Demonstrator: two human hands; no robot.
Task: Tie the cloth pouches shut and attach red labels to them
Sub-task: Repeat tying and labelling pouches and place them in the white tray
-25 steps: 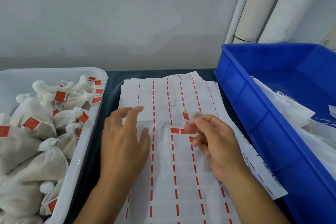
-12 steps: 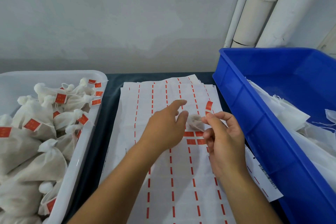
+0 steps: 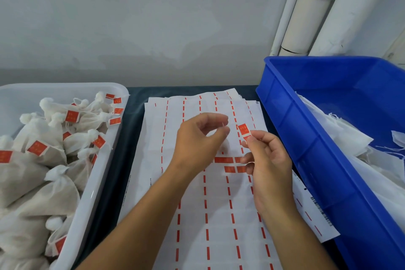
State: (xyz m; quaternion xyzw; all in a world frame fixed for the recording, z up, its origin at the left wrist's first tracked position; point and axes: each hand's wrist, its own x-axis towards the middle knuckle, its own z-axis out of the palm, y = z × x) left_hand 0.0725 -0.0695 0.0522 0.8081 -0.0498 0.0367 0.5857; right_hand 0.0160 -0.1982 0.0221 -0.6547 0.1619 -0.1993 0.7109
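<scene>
Red label [image 3: 244, 129], just peeled, sits pinched between thumb and forefinger of the right hand [image 3: 266, 164], held above the label sheets [image 3: 197, 215] at centre of the dark surface [image 3: 133, 103]. Left hand [image 3: 197, 140] hovers beside it, grip narrow: thumb and forefinger pinch a thin white thread [image 3: 223, 125] w/ the end poking up; what it runs to can't be told, as no pouch shows under the hands. Gap between thread and label is small; they are near but not touching.

Head view, left: white tub [image 3: 105, 160] heaped w/ tied cloth pouches [image 3: 50, 195], most carrying red tags. Right: blue crate [image 3: 306, 138] holding flat white bags [image 3: 350, 144], untied by the look of them. A few red labels remain on the top sheet [image 3: 223, 159] just under the right hand; most rows are already stripped to their red dashes.

Judged step: folding the label round the thread. Many pouches done, more waiting in the crate.

Risks from here: adhesive face may stick to the fingertip or to itself before the thread is seated, wasting the label. Thread is fine and limp, so it could slip from the left pinch or lie off-centre, leaving the tag crooked or loose. A dropped label would likely stick to the sheets below.
</scene>
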